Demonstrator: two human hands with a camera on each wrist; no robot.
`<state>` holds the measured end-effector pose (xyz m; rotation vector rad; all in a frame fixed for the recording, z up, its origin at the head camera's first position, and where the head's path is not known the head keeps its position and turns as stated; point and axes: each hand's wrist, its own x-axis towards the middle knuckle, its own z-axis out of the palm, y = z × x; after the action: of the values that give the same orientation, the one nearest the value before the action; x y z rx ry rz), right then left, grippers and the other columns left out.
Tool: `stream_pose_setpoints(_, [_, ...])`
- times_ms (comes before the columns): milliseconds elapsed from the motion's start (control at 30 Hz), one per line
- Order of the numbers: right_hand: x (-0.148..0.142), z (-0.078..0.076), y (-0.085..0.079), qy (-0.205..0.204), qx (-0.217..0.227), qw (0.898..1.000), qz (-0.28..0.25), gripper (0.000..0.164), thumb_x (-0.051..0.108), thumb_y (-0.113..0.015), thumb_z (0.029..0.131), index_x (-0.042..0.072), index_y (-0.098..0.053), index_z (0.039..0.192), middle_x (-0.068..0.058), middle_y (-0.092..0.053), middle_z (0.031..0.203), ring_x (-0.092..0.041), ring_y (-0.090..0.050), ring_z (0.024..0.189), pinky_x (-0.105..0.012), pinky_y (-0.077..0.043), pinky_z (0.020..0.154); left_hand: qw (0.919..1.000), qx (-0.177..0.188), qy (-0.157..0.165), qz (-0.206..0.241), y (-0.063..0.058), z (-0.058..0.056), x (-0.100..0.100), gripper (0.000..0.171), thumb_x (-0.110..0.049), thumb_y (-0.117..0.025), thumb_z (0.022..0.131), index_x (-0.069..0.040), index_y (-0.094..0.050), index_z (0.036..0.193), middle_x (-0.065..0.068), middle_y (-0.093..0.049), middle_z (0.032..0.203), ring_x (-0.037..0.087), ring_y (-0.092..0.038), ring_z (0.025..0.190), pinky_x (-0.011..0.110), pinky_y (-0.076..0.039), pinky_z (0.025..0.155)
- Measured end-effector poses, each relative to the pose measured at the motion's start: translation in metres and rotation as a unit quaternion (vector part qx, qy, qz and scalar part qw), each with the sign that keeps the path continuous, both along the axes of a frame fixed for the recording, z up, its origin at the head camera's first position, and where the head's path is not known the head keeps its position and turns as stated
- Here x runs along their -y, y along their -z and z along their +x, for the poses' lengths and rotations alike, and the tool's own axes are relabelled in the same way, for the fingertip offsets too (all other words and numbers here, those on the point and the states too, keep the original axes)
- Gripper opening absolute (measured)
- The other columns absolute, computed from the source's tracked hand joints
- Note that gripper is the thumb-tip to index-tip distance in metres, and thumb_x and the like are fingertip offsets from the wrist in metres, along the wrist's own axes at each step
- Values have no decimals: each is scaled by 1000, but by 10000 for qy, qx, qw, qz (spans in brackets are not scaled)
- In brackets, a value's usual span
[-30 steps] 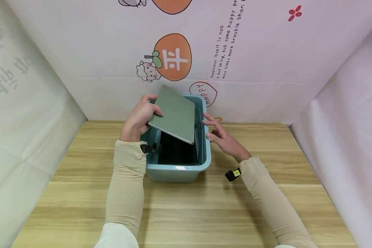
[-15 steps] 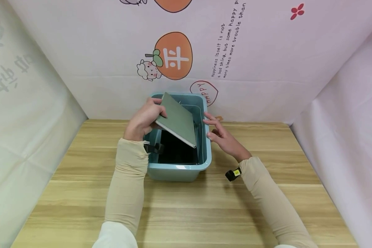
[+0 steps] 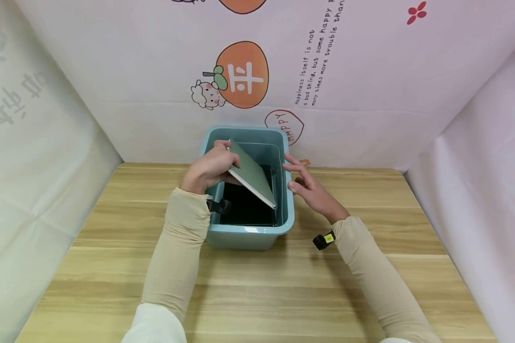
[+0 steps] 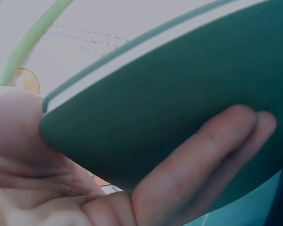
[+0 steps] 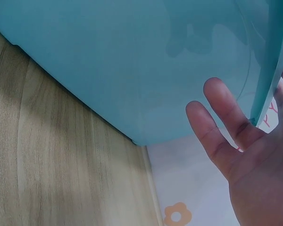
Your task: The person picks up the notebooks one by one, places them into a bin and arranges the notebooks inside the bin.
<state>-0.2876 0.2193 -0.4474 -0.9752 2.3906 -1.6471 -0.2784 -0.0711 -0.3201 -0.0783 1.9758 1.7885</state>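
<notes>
My left hand (image 3: 211, 166) pinches a green hardcover notebook (image 3: 253, 172) by its left edge, thumb on top. Beneath the cover, in the left wrist view, two fingers (image 4: 193, 165) lie against its underside. The notebook tilts down to the right, inside a light blue plastic bin (image 3: 242, 239). Under it on the bin's floor lies a flat black thing (image 3: 245, 209), whose kind I cannot tell. At the bin's right rim, my right hand (image 3: 315, 193) rests with fingertips on or close to the edge. Two of its fingers (image 5: 217, 99) extend loosely along the outer wall in the right wrist view.
The bin stands on a wood-grain table (image 3: 257, 295), close to the printed white cloth (image 3: 356, 138) behind it. More white cloth hangs at the left and right sides. Black wrist straps (image 3: 324, 241) sit at both sleeves.
My left hand has moved right and lower into the bin, and the notebook has sunk and tilted more steeply with it. The right hand stays at the rim.
</notes>
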Motion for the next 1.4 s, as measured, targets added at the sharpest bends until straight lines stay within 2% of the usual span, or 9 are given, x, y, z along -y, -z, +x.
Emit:
stream_pose_setpoints(100, [-1, 0, 0, 28, -16, 10000, 13, 48, 21, -49, 108, 18, -38, 155, 17, -12, 172, -24, -31, 151, -30, -53, 88, 9999, 47, 97, -72, 1, -1, -3, 80, 2, -44, 97, -19, 0, 161, 19, -19, 159, 36, -62, 109, 46, -63, 83])
stream_pose_setpoints(233, [-2, 0, 0, 27, -7, 10000, 13, 49, 23, -50, 108, 18, -38, 155, 17, -12, 172, -25, -33, 149, -30, -53, 88, 9993, 58, 271, -233, 1, -1, -5, 77, -6, -46, 103, -20, 2, 162, 20, -20, 162, 42, -58, 124, 57, -57, 95])
stream_pose_setpoints(367, [-1, 1, -1, 18, 33, 10000, 19, 49, 24, -50, 109, 18, -37, 155, 17, -12, 172, -26, -35, 148, -31, -53, 87, 9947, -20, 504, -898, -1, 1, -3, 74, -23, -49, 106, -22, -3, 164, 14, -16, 168, 40, -36, 149, 64, -43, 111])
stream_pose_setpoints(500, [0, 1, -1, 46, 23, 10000, 49, 48, 24, -49, 109, 17, -37, 155, 17, -11, 172, -25, -33, 150, -32, -53, 89, 9873, -235, 622, -1444, -4, 4, -1, 74, -33, -51, 105, -25, -7, 165, 6, -10, 172, 30, -15, 159, 62, -27, 123])
stream_pose_setpoints(700, [0, 2, -2, 46, -12, 10000, 54, 48, 23, -49, 109, 18, -37, 155, 16, -12, 172, -24, -26, 155, -32, -52, 91, 9851, -538, 559, -1536, -6, 4, 0, 74, -35, -51, 105, -23, -9, 165, 7, -12, 172, 29, -16, 159, 53, -21, 128])
stream_pose_setpoints(967, [0, 2, -2, 103, 40, 9999, 101, 47, 22, -49, 108, 24, -39, 154, 20, -12, 171, -19, -22, 157, -40, -50, 98, 9852, -698, 483, -1492, -11, 5, 2, 73, -35, -49, 106, -23, -9, 164, 4, -11, 173, 28, -14, 159, 53, -18, 129])
stream_pose_setpoints(1167, [0, 2, -3, 129, 61, 9998, 144, 47, 20, -49, 109, 23, -39, 154, 20, -13, 170, -18, -19, 158, -41, -48, 101, 9842, -765, 431, -1537, -20, 9, 5, 73, -35, -49, 106, -21, -8, 164, 6, -12, 172, 29, -16, 158, 55, -17, 129])
stream_pose_setpoints(1267, [-1, 2, -4, 135, 89, 9997, 187, 46, 21, -49, 109, 22, -39, 154, 21, -13, 170, -19, -23, 156, -39, -50, 98, 9838, -817, 419, -1542, -24, 11, 8, 73, -34, -49, 106, -21, -7, 164, 6, -12, 172, 29, -16, 158, 54, -17, 129])
stream_pose_setpoints(1400, [-2, 1, -6, 135, 171, 9995, 227, 46, 24, -49, 109, 21, -39, 153, 23, -13, 169, -24, -43, 142, -38, -54, 92, 9818, -894, 432, -1618, -30, 13, 11, 74, -35, -48, 106, -21, -4, 164, 6, -9, 173, 29, -15, 158, 53, -16, 129])
